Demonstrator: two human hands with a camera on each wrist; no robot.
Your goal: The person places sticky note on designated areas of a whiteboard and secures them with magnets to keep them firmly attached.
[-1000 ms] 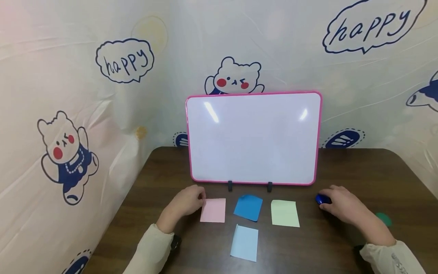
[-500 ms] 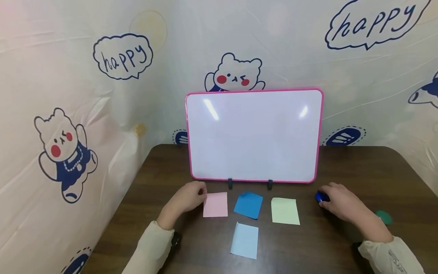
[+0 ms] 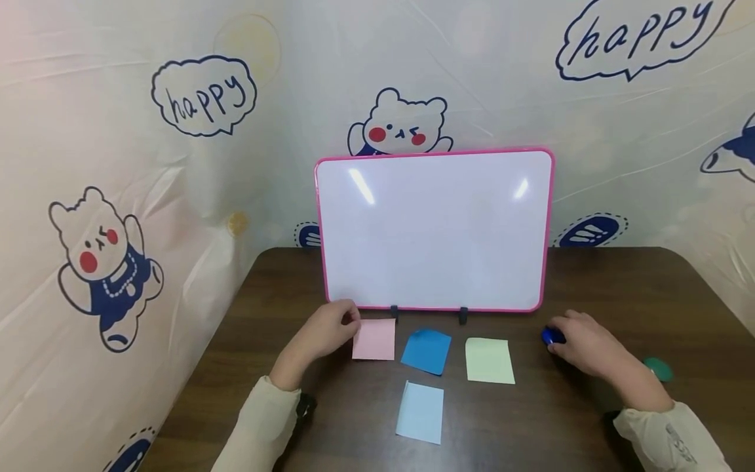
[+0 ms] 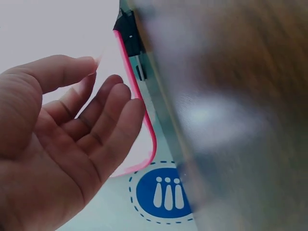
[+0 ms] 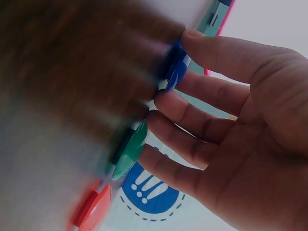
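Note:
My left hand (image 3: 327, 331) pinches a pink sticky note (image 3: 375, 341) at its upper left corner, close below the whiteboard (image 3: 436, 229). Thumb and index fingertips meet in the left wrist view, the other fingers of the hand (image 4: 72, 120) loosely bent. At the right, fingers and thumb of my right hand (image 3: 584, 341) hold a blue round magnet (image 3: 553, 335) on the table. The right wrist view has the thumb at one side of this blue magnet (image 5: 177, 67). A green magnet (image 5: 131, 150) sits near the little finger, a red magnet (image 5: 95, 207) beyond it.
A dark blue note (image 3: 426, 352), a pale green note (image 3: 490, 360) and a light blue note (image 3: 420, 413) lie on the brown table (image 3: 501, 426). Black feet (image 3: 463, 316) support the pink-framed board. Behind it hangs a printed cloth (image 3: 283, 164).
My left hand has moved the pink note toward the board and slightly right. The right hand stays at the blue magnet. The head view has shifted a little.

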